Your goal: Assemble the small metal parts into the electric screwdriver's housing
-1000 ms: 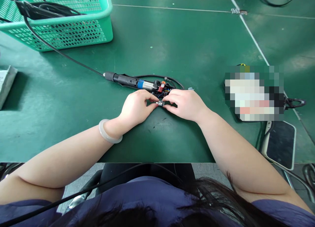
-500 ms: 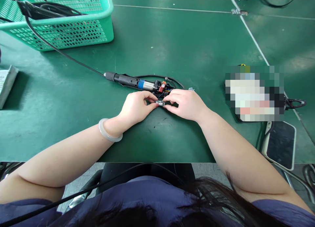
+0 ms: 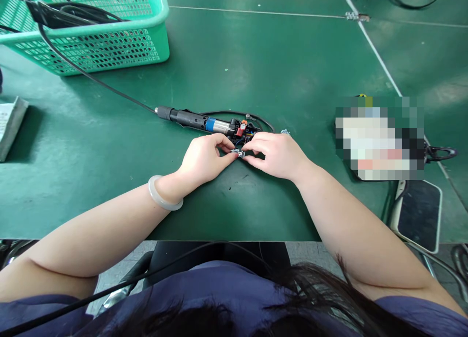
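Observation:
Between my two hands is a small silvery metal part (image 3: pixel 239 153), its exact kind too small to make out. My left hand (image 3: pixel 204 156), with a pale bangle (image 3: pixel 161 194) on its wrist, pinches the part from the left. The fingertips of my right hand (image 3: pixel 280 152) are closed on its right end. Just beyond my fingers lies an opened black power tool (image 3: pixel 190 120) with a bare motor, a blue band and a red switch (image 3: pixel 242 128). Thin coloured wires (image 3: pixel 252 133) show beside the switch, partly hidden by my right hand.
A green perforated basket (image 3: pixel 109 47) with black cables stands at the back left; one cable (image 3: pixel 95 79) runs to the tool. At the right are a blurred-out object (image 3: pixel 380 142) and a phone (image 3: pixel 419 215). A wrapped packet (image 3: pixel 10 127) lies far left.
The small metal part has turned slightly between my fingertips, and my left thumb has shifted a little to the right. The tool stays where it was.

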`<action>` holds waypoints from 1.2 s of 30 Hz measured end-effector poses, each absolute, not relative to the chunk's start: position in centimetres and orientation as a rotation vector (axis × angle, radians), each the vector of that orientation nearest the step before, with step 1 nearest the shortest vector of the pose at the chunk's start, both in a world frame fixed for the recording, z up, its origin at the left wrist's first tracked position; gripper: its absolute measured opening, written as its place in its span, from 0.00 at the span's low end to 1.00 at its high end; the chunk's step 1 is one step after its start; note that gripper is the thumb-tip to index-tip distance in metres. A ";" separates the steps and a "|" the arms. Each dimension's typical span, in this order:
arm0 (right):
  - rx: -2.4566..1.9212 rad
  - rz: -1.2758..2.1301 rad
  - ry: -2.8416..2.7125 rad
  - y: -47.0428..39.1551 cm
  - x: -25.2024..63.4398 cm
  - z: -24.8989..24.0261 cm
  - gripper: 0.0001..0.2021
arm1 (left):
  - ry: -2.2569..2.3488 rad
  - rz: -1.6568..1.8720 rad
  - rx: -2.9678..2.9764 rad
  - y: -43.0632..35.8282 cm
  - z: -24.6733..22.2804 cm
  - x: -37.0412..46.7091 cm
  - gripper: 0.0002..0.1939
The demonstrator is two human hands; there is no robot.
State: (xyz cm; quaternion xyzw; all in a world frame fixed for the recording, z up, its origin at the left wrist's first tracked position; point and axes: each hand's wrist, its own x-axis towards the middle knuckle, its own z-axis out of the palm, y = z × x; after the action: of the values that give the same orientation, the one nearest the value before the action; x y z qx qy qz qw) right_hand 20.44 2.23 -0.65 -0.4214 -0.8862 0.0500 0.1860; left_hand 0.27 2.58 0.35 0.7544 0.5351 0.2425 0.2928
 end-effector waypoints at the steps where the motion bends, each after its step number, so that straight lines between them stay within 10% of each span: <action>1: -1.181 0.127 -2.499 2.2 20.4 -0.7 0.09 | 1.425 0.645 2.010 2.6 0.3 0.3 0.08; 36: -1.202 0.151 -2.492 2.2 20.4 -0.6 0.09 | 1.445 0.664 2.010 2.7 0.1 0.2 0.04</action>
State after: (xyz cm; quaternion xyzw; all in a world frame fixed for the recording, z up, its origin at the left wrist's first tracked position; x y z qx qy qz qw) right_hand 20.43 2.18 -0.60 -0.4263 -0.8840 0.0537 0.1842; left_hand 0.16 2.75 0.12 0.7516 0.5403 0.2482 0.2855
